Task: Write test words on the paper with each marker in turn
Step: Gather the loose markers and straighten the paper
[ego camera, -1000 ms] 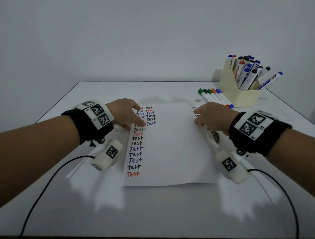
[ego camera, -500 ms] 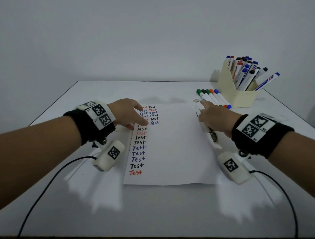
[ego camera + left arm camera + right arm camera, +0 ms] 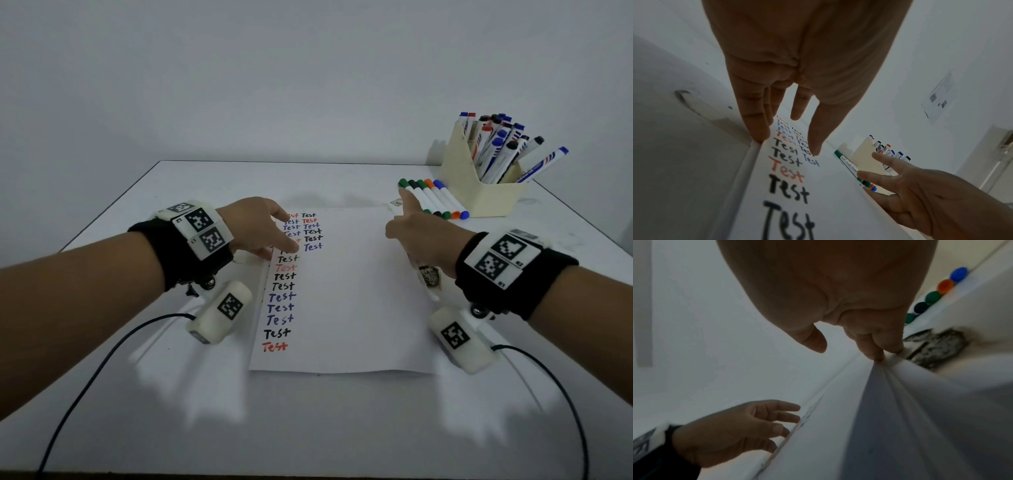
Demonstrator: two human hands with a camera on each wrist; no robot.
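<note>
- The paper (image 3: pixel 342 291) is laid flat on the table (image 3: pixel 308 428), its left side filled with "Test" words.
- It is steadied by the left hand (image 3: pixel 260 228), fingers straight and spread on its left edge, nothing grasped.
- Its right edge is touched by the right hand (image 3: pixel 419 236); a pinch is suggested, probably to straighten it.
- Five markers (image 3: pixel 433 198) are lined beside the holder (image 3: pixel 479 192), within reach.
</note>
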